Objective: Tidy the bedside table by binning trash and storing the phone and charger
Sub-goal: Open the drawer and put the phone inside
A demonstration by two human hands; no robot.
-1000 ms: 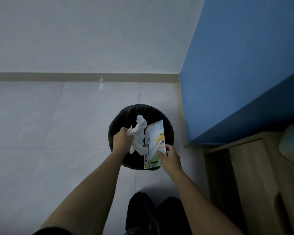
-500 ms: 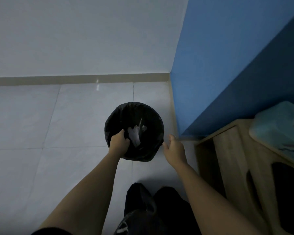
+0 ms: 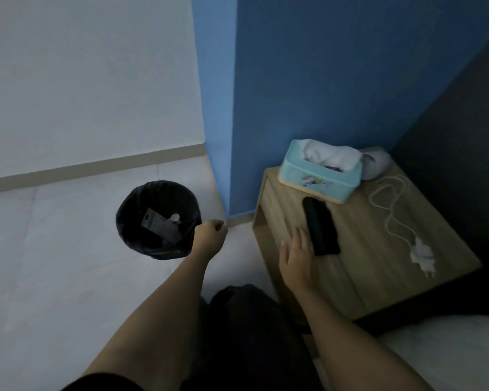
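A turquoise box [image 3: 319, 180] stands at the back of the wooden bedside table [image 3: 364, 266], right of centre; the black bin [image 3: 158, 220] is on the floor left of it. The left hand [image 3: 209, 238] is loosely curled beside the bin rim, holding nothing visible. The right hand [image 3: 297, 256] lies flat, fingers spread, just left of the dark phone [image 3: 321, 225]. The white charger [image 3: 421, 253] lies further right.

Right hand [image 3: 297, 256] lies open beside the black phone [image 3: 320, 227] on the bedside table [image 3: 364, 266]; left hand [image 3: 209, 238] curled near the bin [image 3: 130, 221]
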